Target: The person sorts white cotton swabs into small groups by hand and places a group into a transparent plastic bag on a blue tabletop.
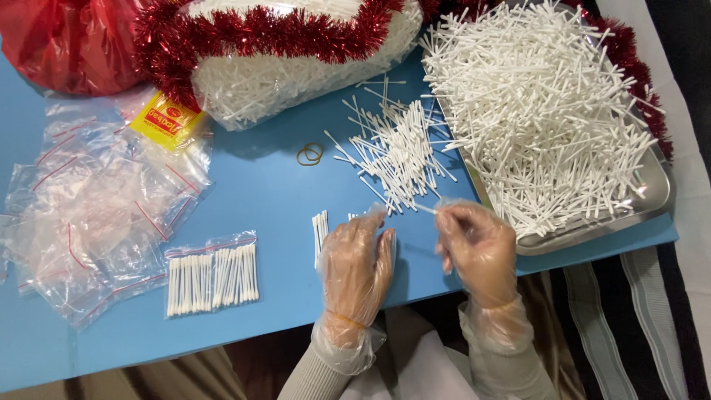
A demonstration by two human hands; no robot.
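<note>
While the left hand (357,259) is lying palm-down on the blue table (259,185), its fingers pressed together over a small row of cotton swabs (320,231), the right hand (478,248) is pinching a single swab (424,209) between thumb and fingertips and bringing it across from the loose heap (396,152). Both hands are wearing thin clear plastic gloves. By the look of it, swabs are being gathered one at a time into a neat, aligned bundle, and the step in hand is still the collecting; the next move is probably calling for a careful laying of the pinched swab parallel beside the row, with the left hand keeping the others from rolling.

The swabs are looking thin, white and stiff-stemmed, with small cotton tips (light things, likely to scatter at a nudge). A far bigger pile is filling the metal tray (655,196) at the right, and a filled zip bag (211,275) of swabs is lying to the left, near a heap of empty bags (89,200).
</note>
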